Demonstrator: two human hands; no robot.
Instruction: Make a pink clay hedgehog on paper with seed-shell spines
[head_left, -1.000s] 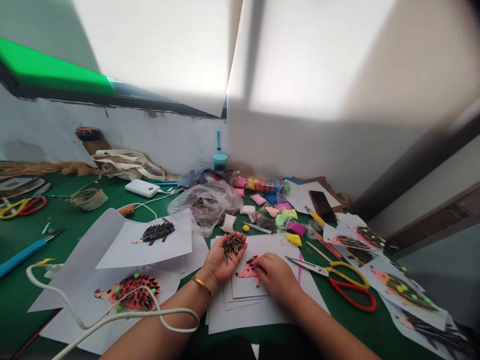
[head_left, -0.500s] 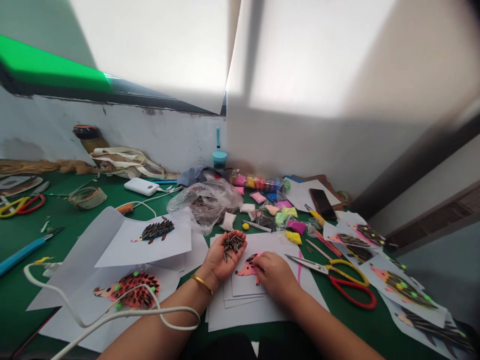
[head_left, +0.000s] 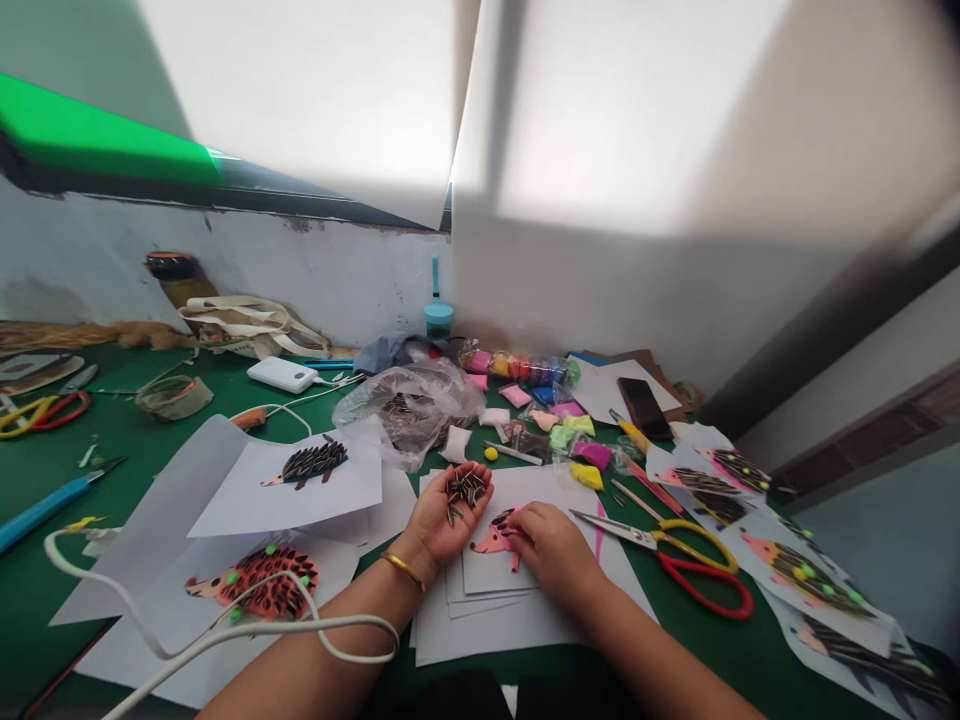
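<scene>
Green covered the table [head_left: 161, 445], which stood against a pale wall [head_left: 337, 270] below bright window coverings. Toward the back, a clear plastic bag [head_left: 450, 390] slumped around a heap of dark seeds, and near it lay a see-through tube [head_left: 525, 368] filled with coloured lumps. Small packets [head_left: 592, 456] in pink, green, yellow and magenta were scattered before the tube. The left hand [head_left: 435, 520], palm up, was loosely cupped under a pile of striped seeds [head_left: 466, 487].

Open scissors [head_left: 654, 537] lay just beyond the right hand [head_left: 555, 550], their blades toward it. A white cable [head_left: 352, 622] looped across the left forearm and over a red hedgehog [head_left: 274, 580] on paper; more hedgehog sheets [head_left: 810, 580] overlapped at the far right.

The pink hedgehog [head_left: 491, 541] lay on the white sheets [head_left: 525, 635] between the two hands. Its snout pointed left, the long axis running roughly sideways. The right hand's fingers bent down onto its back, hiding the rear; I could not tell whether that grip held a seed.
</scene>
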